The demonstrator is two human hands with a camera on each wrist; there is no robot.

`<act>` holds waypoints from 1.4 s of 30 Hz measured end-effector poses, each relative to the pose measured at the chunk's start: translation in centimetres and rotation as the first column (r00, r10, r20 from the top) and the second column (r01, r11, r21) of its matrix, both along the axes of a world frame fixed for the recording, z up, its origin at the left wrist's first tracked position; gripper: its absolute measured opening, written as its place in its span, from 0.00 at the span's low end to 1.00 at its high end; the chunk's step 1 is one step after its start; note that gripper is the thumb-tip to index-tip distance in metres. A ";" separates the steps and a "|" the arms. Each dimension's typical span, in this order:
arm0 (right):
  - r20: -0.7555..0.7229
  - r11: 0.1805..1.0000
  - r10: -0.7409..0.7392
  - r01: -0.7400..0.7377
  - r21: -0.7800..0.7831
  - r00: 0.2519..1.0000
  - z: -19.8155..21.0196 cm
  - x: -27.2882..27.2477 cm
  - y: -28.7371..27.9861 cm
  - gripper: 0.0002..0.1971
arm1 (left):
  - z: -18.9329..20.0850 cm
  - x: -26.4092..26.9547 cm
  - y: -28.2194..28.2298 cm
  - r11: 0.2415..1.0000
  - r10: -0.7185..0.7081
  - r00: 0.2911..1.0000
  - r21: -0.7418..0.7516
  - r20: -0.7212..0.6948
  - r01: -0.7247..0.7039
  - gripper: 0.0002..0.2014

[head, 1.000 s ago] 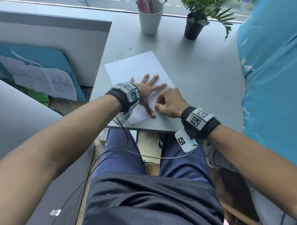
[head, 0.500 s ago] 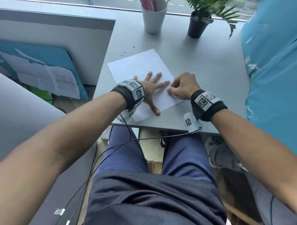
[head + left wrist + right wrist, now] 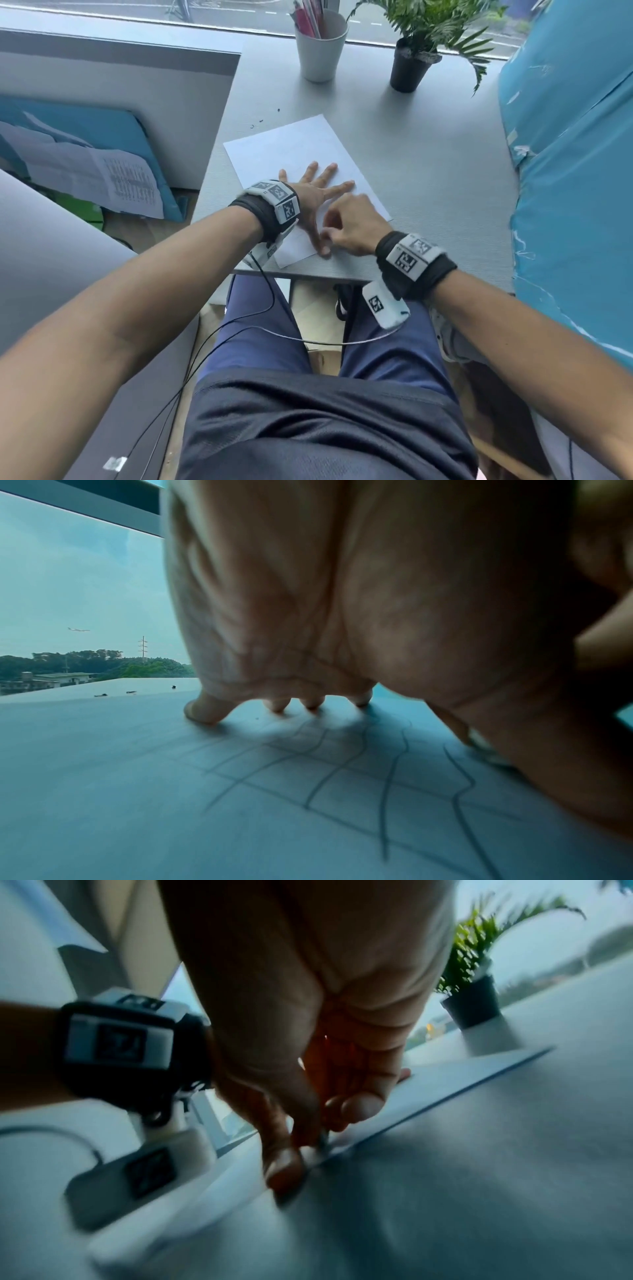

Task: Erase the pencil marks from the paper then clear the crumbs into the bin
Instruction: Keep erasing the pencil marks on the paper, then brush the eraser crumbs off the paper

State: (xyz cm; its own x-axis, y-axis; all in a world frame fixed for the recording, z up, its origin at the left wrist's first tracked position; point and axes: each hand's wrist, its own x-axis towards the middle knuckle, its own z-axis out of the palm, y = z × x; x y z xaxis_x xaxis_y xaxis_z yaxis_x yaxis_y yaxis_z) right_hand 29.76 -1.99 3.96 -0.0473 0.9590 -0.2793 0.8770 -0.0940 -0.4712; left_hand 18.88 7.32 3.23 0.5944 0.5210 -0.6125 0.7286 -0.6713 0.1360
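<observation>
A white paper (image 3: 291, 150) lies slanted on the grey desk (image 3: 428, 171). My left hand (image 3: 322, 186) presses flat on its near half with the fingers spread. Under that palm a grid of wavy pencil marks (image 3: 342, 764) crosses the sheet. My right hand (image 3: 329, 236) is curled beside the left thumb at the paper's near right edge. It pinches a small eraser (image 3: 323, 1141), of which only a sliver shows, down against the sheet. A few dark crumbs (image 3: 260, 120) lie on the desk past the paper's far left corner. No bin is in view.
A white cup of pens (image 3: 320, 51) and a potted plant (image 3: 409, 68) stand at the desk's far edge by the window. A blue covered surface (image 3: 575, 171) borders the desk on the right. Loose printed papers (image 3: 102, 178) lie on the floor at left.
My right hand went from the paper's near edge out to its right edge, then came back beside the left thumb. The left hand stayed pressed on the sheet.
</observation>
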 end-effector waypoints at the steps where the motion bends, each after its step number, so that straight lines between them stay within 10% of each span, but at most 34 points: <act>1: 0.004 1.000 -0.019 0.019 0.015 1.000 0.2 0.7 0.6 0.04 | -0.1 0.0 -0.1 1.000 -0.005 1.000 -0.002 0.005 0.005 0.76; 5: 0.065 0.971 -0.212 0.202 0.124 0.975 1.0 5.4 3.4 0.05 | -0.5 -0.8 0.1 1.000 -0.011 0.998 -0.006 0.058 0.011 0.75; 15: 0.180 0.984 -0.106 0.078 0.157 0.978 -0.5 5.3 1.9 0.05 | 0.3 -2.9 1.4 0.968 0.031 0.998 0.249 0.048 -0.042 0.64; 21: 0.225 0.977 -0.127 0.082 0.198 0.966 -0.2 5.4 1.4 0.06 | -1.4 -2.0 -2.9 0.944 -0.312 0.930 0.178 0.193 0.279 0.55; 31: 0.333 0.975 -0.134 0.065 0.212 0.933 0.0 4.7 0.8 0.07 | -1.0 -2.9 3.2 0.954 0.040 0.999 0.298 0.027 -0.046 0.49; 37: 0.405 0.985 -0.081 0.010 0.174 0.911 0.3 4.4 1.5 0.06 | -1.8 -3.4 0.5 0.899 -0.425 0.895 0.175 0.136 0.401 0.46; 42: 0.483 0.988 -0.055 -0.023 0.155 0.874 0.3 3.5 2.1 0.03 | -1.2 -4.1 6.6 0.980 -0.165 0.974 0.135 0.153 0.145 0.40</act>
